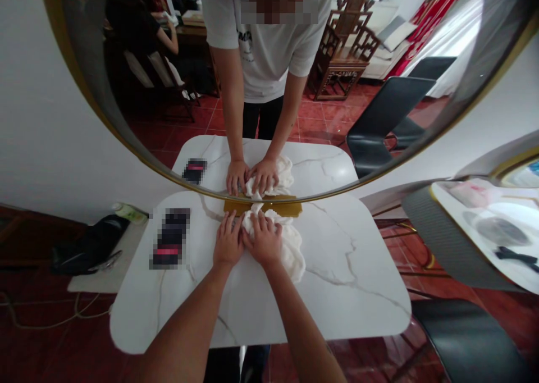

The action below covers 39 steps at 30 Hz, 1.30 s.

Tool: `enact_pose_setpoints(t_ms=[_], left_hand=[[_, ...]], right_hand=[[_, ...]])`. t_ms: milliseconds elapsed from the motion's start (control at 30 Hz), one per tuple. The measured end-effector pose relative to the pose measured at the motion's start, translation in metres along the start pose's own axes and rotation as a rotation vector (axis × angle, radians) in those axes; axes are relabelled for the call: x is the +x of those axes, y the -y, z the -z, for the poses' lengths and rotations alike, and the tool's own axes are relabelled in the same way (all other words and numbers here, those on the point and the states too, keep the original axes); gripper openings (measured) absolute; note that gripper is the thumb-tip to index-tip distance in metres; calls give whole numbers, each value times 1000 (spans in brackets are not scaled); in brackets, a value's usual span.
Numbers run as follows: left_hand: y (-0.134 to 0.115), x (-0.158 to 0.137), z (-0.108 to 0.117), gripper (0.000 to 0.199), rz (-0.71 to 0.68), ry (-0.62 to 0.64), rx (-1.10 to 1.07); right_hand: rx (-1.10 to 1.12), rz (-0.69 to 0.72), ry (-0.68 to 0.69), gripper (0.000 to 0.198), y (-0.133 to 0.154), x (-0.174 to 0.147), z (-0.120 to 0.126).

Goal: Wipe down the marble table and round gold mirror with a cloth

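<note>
A crumpled white cloth (291, 248) lies on the white marbled table (337, 304), close to the mirror. My right hand (264, 241) presses down on the cloth, its fingers curved over the near-left part and bunching it. Beside it, my left hand (228, 241) rests palm down with fingers stretched forward and slightly apart. Its fingertips are near a flat gold strip (286, 209) under the mirror's rim, and a small dark patch beside them is too small to make out. One end of the cloth reaches up onto the gold strip.
A large round mirror with a gold rim (138, 159) stands over the table's far edge, reflecting a person, chairs and the room. A blurred dark phone-like object (170, 237) lies left. Right are a black chair (471, 338) and another white table (475, 214) with items.
</note>
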<state>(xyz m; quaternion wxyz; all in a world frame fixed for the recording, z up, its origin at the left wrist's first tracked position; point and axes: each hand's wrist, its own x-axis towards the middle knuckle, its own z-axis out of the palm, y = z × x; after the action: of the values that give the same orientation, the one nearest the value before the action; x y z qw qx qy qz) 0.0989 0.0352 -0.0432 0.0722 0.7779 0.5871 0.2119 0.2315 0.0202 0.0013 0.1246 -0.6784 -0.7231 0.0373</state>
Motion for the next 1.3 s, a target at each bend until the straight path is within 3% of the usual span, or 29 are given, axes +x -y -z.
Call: enact_pose_setpoints(t_ms=[167, 400, 533, 800, 900, 1000, 1300], left_hand=[[-2, 1, 2, 58, 5, 3, 1], [-4, 2, 5, 60, 9, 0, 0], [-4, 2, 5, 60, 20, -2, -6], [-2, 0, 2, 57, 8, -10, -14], [-1, 0, 0, 57, 3, -13, -11], [-2, 1, 2, 57, 3, -3, 0], [-4, 2, 3, 59, 16, 2, 0]], right_hand=[[-49, 71, 65, 56, -33, -7, 14], [-152, -251, -9, 54, -88, -22, 25], [-145, -261, -14, 53, -81, -21, 23], [-37, -43, 65, 54, -14, -4, 7], [-6, 0, 76, 55, -4, 0, 4], [-11, -15, 69, 54, -14, -2, 7], [-117, -225, 1, 52, -86, -21, 26]])
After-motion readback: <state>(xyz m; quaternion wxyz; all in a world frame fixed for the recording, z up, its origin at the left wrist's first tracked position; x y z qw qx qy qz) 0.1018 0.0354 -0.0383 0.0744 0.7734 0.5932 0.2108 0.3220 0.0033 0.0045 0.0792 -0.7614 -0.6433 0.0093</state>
